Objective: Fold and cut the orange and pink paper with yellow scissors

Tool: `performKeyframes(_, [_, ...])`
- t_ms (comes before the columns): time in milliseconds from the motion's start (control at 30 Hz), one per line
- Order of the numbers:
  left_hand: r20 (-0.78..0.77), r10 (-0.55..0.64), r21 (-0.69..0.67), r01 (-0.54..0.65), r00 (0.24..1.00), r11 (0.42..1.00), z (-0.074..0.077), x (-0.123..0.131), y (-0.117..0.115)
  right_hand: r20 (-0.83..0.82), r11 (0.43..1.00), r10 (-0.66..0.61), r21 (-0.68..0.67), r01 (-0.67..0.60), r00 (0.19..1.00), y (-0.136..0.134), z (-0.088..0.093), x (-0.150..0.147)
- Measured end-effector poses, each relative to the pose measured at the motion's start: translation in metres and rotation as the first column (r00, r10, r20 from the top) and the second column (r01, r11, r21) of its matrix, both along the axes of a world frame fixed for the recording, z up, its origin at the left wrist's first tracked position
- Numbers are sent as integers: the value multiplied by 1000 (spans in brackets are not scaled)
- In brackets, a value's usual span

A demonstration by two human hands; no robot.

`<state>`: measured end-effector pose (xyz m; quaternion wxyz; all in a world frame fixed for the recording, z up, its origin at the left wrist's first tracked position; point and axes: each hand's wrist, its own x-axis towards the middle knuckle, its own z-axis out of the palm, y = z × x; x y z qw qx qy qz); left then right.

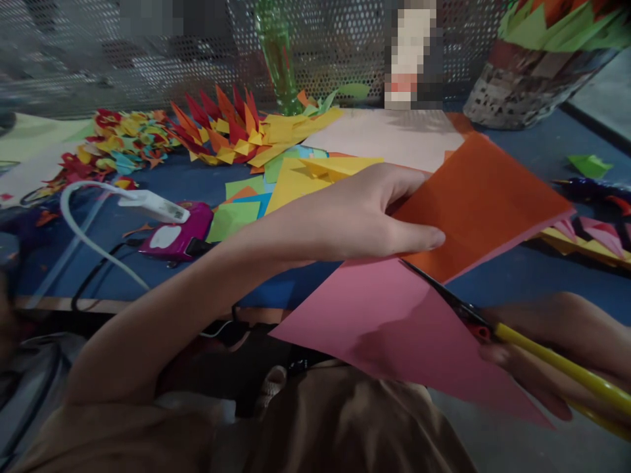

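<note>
My left hand [369, 217] pinches an orange paper square [486, 197], its thumb lying on top. Pink paper shows along the lower edge of the orange piece. My right hand [552, 348], partly blurred, grips scissors [476, 318] with yellow handles and dark blades. The blades lie along the orange sheet's lower left edge, where a pink paper piece [389, 322] hangs below toward my lap. How far the blades are apart is hard to make out.
Folded red and orange paper pieces [229, 125] and a multicoloured paper chain [128, 141] lie on the blue table [296, 289]. A purple power socket [175, 230] with a white plug sits at left. A woven basket [522, 85] stands back right, a green bottle [276, 59] by the mesh panel.
</note>
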<state>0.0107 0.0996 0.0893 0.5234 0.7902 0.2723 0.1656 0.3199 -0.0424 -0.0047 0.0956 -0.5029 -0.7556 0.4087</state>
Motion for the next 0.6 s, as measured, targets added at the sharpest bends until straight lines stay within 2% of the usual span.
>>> performKeyframes(200, [33,-18,-30,19,999,999,-7,2,4,-36,999,33,41,-31,999,3,5,-9])
performKeyframes(433, [116,-66,-136,81,991,987,-13,3,5,-52,998,-9,-60,6,999,2,13,-15])
performKeyframes(600, [93,-57,-100,66,994,993,-11,3,6,-93,1000,-7,-21,5,996,11,18,-26])
